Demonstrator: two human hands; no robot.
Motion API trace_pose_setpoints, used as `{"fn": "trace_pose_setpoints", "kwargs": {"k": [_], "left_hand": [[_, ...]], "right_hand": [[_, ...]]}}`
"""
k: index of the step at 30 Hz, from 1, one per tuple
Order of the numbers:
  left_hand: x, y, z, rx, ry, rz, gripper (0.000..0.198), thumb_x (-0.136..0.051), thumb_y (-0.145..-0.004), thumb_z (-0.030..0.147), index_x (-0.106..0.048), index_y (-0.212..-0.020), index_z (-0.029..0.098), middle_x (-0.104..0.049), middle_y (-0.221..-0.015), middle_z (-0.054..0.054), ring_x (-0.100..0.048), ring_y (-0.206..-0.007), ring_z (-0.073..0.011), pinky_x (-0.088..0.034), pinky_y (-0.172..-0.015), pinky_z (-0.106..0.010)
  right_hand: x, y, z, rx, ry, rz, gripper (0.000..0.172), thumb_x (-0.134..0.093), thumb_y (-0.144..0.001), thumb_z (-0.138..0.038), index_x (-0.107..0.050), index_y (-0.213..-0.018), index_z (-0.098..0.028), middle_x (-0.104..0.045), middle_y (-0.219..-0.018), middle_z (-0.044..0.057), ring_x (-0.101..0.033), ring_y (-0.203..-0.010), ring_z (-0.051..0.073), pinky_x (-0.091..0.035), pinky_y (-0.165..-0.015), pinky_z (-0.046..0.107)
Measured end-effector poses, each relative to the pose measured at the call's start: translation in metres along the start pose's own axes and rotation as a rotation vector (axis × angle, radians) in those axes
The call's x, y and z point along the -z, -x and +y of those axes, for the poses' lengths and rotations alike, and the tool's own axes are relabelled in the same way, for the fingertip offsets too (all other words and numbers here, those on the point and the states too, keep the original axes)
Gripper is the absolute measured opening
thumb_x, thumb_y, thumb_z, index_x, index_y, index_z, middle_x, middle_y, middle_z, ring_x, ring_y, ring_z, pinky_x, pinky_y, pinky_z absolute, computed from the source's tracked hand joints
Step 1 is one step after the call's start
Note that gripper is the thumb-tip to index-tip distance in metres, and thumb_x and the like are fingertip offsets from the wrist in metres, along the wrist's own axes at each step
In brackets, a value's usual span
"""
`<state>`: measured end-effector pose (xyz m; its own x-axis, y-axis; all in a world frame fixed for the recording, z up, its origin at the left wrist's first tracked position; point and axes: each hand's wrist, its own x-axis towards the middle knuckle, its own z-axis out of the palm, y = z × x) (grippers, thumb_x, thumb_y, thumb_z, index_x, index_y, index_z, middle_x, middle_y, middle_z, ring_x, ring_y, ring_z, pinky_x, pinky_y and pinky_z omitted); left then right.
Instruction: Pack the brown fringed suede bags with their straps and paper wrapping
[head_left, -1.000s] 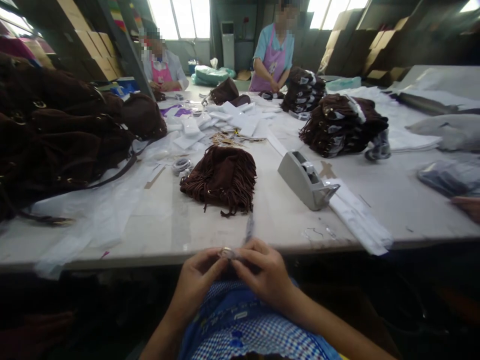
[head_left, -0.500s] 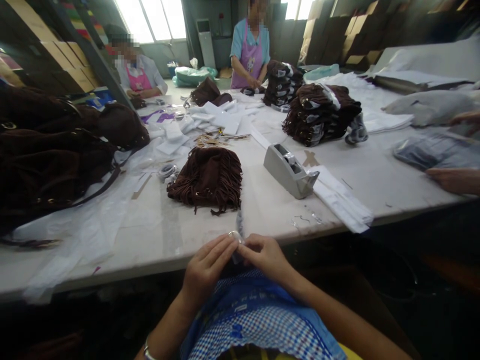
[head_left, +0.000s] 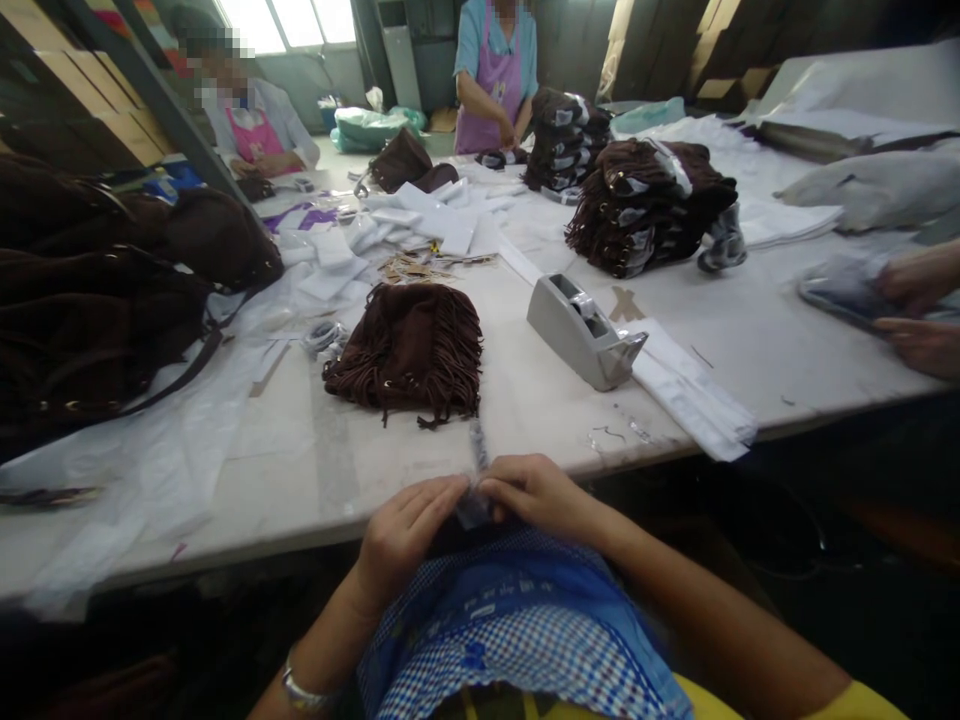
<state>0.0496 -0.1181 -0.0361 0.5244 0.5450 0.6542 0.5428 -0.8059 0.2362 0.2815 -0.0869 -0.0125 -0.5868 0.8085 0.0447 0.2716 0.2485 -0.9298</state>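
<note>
A: So, you have the clear piece (head_left: 474, 508) pinched between the fingertips of your left hand (head_left: 409, 530) and your right hand (head_left: 536, 495). It sits just off the near edge of the counter (head_left: 540, 410), over your lap. Its thin tail pokes up past the edge.

B: Right, and what the piece wraps is too small for me to tell. By my reading you are early in the work. Your bag (head_left: 409, 350) lies flat and bare on the counter just beyond your hands, with neither hand on it.

A: Agreed. The stack (head_left: 649, 205) at far right looks wrapped already, so I judge those done and yours not.

B: Now your room. The strip of counter between the near edge and the bag is open, and so is the stretch to its right, up to the dispenser (head_left: 581, 330).

A: Your left is tighter. Loose sheets (head_left: 187, 440) hang over the near edge there, and the dark bags (head_left: 90, 300) crowd in behind them.

B: On your right, white strips (head_left: 694, 400) jut past the edge. A co-worker's hands (head_left: 911, 310) work at the far right corner, well apart from yours.
</note>
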Motion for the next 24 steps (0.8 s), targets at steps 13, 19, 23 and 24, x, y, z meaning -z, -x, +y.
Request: {"fn": "trace_pose_setpoints", "kwargs": {"k": [13,19,23,24], "left_hand": [[0.004,0.003,-0.003,0.734,0.201,0.150,0.022,-0.066,-0.089,0.022,-0.073,-0.110,0.026,-0.075,-0.106,-0.003,-0.072,-0.095,-0.0194,-0.057,-0.092,-0.031],[0.002,-0.014,-0.015,1.129,0.731,0.246,0.036,-0.078,-0.077,0.038,-0.073,-0.107,0.018,-0.074,-0.108,-0.009,-0.070,-0.101,-0.0236,-0.056,-0.093,-0.035],[0.004,-0.019,-0.023,1.202,0.873,0.315,0.045,-0.084,-0.070,0.037,-0.071,-0.108,0.016,-0.075,-0.105,-0.010,-0.070,-0.101,-0.0239,-0.055,-0.092,-0.034],[0.005,-0.019,-0.024,1.203,0.869,0.328,0.045,-0.084,-0.070,0.036,-0.071,-0.107,0.015,-0.075,-0.104,-0.010,-0.069,-0.101,-0.0237,-0.055,-0.093,-0.034]], "right_hand": [[0.048,-0.041,0.025,0.577,0.804,-0.147,0.023,-0.057,-0.094,-0.015,-0.072,-0.110,-0.022,-0.073,-0.110,0.005,-0.067,-0.092,0.018,-0.054,-0.080,0.029],[0.055,-0.058,0.031,0.420,0.665,-0.053,0.023,-0.059,-0.093,-0.016,-0.074,-0.107,-0.025,-0.074,-0.112,0.002,-0.071,-0.096,0.017,-0.054,-0.085,0.026],[0.051,-0.049,0.013,0.359,0.732,0.025,0.039,-0.067,-0.089,-0.020,-0.064,-0.127,-0.029,-0.068,-0.127,0.003,-0.070,-0.103,0.020,-0.054,-0.084,0.026],[0.048,-0.044,0.006,0.373,0.734,0.035,0.046,-0.069,-0.088,-0.023,-0.060,-0.133,-0.029,-0.065,-0.131,0.004,-0.069,-0.107,0.021,-0.054,-0.085,0.027]]}}
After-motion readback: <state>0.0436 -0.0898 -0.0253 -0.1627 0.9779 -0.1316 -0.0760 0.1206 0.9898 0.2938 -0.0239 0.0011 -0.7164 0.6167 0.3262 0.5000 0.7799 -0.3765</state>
